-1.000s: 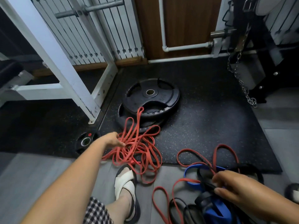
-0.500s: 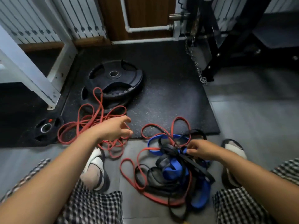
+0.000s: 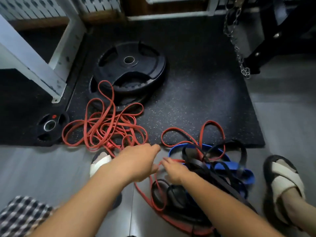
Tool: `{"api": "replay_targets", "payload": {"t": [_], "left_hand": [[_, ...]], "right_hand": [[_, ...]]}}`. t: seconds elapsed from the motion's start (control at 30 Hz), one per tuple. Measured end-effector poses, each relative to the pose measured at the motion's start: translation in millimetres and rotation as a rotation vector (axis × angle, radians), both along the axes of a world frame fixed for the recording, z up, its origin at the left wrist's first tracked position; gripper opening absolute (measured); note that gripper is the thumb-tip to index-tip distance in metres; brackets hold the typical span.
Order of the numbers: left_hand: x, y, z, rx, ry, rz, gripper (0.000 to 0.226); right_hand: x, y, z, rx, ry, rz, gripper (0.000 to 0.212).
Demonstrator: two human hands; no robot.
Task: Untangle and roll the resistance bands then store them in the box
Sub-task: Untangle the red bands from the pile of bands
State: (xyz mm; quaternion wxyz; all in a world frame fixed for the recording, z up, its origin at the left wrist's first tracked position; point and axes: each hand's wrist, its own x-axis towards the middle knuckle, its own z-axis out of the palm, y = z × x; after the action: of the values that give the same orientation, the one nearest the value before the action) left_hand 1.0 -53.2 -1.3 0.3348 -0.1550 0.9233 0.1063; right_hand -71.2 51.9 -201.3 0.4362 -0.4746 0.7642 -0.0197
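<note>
Your left hand point(image 3: 136, 161) moved off the red tangle point(image 3: 103, 128) at 10 o'clock, joining your right hand point(image 3: 172, 171) at the mixed pile point(image 3: 225, 165); blur hid both hands' grips, so I cannot tell them.

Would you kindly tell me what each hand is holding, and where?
The right hand seems to pinch a red band at its near loop; the left hand holds nothing.

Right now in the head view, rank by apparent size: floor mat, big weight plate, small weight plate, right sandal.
1. floor mat
2. big weight plate
3. right sandal over small weight plate, though the sandal's nearness makes that unsure.
</note>
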Motion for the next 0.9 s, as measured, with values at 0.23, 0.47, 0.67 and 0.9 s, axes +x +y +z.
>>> {"api": "replay_targets", "payload": {"t": [0.23,0.47,0.67,0.9], "left_hand": [[11.7,-4.5,0.3,-0.018,0.045,-0.036,0.048],[11.8,-0.4,14.1,0.032,0.115,0.014,0.064],[8.2,55.1,52.6,0.886,0.511,0.31,0.071],[17.1,117.0,39.4,1.141,0.559,0.406,0.017]], "right_hand": [[18.7,-6.7,-29.9,0.232,0.261,0.247,0.04],[-15.0,27.2,112.3,-0.139,0.01,-0.065,0.019],[-16.1,58.4,302.1,-0.725,-0.506,-0.575,0.023],[-3.6,73.8,444.3,-1.24,-0.931,-0.696,0.031]]}}
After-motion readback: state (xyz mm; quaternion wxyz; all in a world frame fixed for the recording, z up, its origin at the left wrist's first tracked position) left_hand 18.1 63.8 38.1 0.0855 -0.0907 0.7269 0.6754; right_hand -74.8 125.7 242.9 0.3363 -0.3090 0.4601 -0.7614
